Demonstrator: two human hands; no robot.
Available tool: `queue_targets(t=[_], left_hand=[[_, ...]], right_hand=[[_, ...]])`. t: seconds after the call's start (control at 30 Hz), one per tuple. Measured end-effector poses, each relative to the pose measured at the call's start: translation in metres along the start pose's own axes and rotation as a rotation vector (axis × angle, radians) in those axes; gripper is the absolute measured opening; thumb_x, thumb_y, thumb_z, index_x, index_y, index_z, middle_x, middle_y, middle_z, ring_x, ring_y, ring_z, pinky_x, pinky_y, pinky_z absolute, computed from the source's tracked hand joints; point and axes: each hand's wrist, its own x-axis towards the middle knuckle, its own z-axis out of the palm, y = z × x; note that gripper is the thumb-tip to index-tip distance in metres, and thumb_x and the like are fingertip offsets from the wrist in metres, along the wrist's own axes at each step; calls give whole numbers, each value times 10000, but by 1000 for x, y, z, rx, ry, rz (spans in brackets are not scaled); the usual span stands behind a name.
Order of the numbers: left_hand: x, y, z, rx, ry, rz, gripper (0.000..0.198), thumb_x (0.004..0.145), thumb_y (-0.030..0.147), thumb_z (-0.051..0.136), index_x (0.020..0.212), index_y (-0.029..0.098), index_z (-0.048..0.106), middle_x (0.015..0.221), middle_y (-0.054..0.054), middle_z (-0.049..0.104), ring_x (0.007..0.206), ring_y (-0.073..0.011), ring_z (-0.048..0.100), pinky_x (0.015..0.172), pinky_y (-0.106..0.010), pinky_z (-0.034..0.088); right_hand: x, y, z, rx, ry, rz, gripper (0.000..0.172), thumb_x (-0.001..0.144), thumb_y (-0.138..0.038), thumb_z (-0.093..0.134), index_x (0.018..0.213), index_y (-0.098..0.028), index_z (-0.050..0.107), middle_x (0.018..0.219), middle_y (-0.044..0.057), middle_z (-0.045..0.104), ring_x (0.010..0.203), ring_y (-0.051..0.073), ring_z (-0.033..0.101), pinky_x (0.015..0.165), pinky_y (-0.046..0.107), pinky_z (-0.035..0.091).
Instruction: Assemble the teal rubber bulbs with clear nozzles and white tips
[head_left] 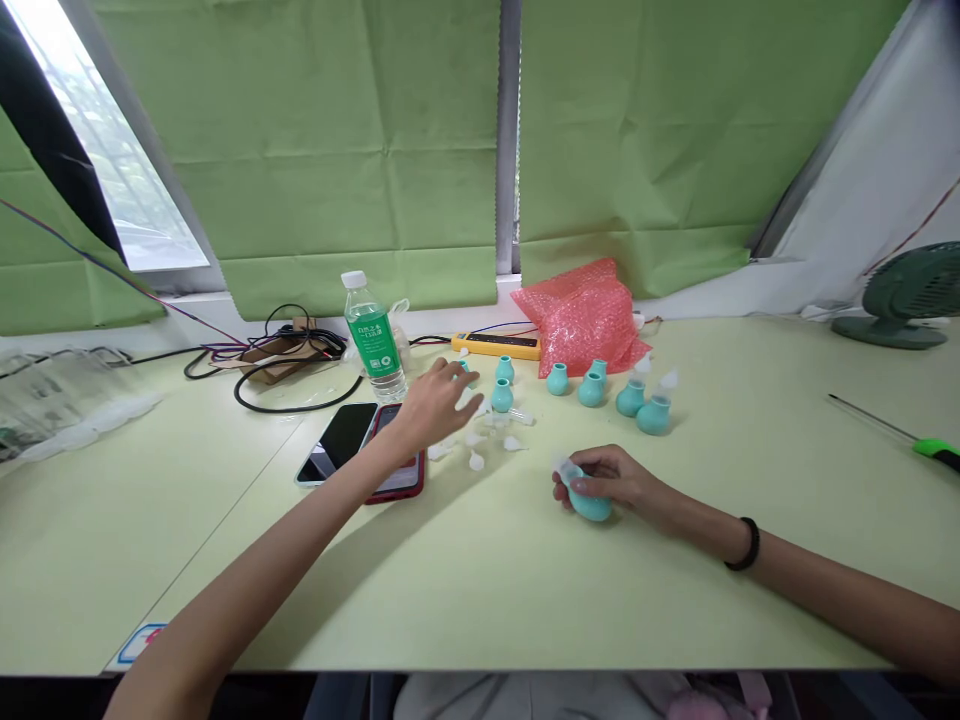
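My right hand (604, 478) is closed around a turquoise rubber bulb (591, 503), which is tilted and has a translucent white piece (568, 468) at its neck. Fingers apart, my left hand (439, 403) hovers beside a partly hidden turquoise bulb (464, 372); contact with it is unclear. Several white nozzle tips (476, 461) lie scattered right of that hand, near a clear tube (520, 415). Open-necked bulbs (502, 396) stand upright behind them. Two bulbs farther right, including one (654, 415) at the front, carry white tips.
Two phones (337, 440) lie left of centre under my left forearm, with a water bottle (375, 345) behind them. Red bubble wrap (589, 320) and a yellow meter (499, 346) sit at the back. Cables (292, 408), a screwdriver (934, 450) and a fan (907, 295) flank the work area.
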Motion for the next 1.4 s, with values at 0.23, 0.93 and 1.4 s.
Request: queue_targets(t=[0.23, 0.93, 1.4], left_hand=[[37, -3, 35, 28, -356, -63, 233, 724, 292, 480, 918, 186, 555, 894, -61, 582, 859, -206, 517, 660, -275, 421], [39, -30, 61, 17, -411, 2, 235, 702, 241, 496, 930, 200, 533, 941, -63, 557, 880, -203, 515, 681, -271, 398], [40, -18, 54, 31, -378, 33, 235, 647, 283, 572, 848, 160, 567, 875, -92, 542, 902, -240, 449, 690, -302, 398]], right_hand=[[6, 12, 3, 91, 240, -96, 308, 707, -409, 516, 821, -124, 533, 792, 87, 585, 658, 162, 553, 645, 311, 422], [1, 8, 6, -38, 238, -109, 244, 703, -373, 509, 756, -135, 532, 658, 33, 543, 578, 126, 491, 559, 252, 379], [0, 8, 7, -268, 314, -160, 233, 659, -383, 554, 668, -151, 532, 595, 4, 501, 583, 125, 462, 545, 233, 374]])
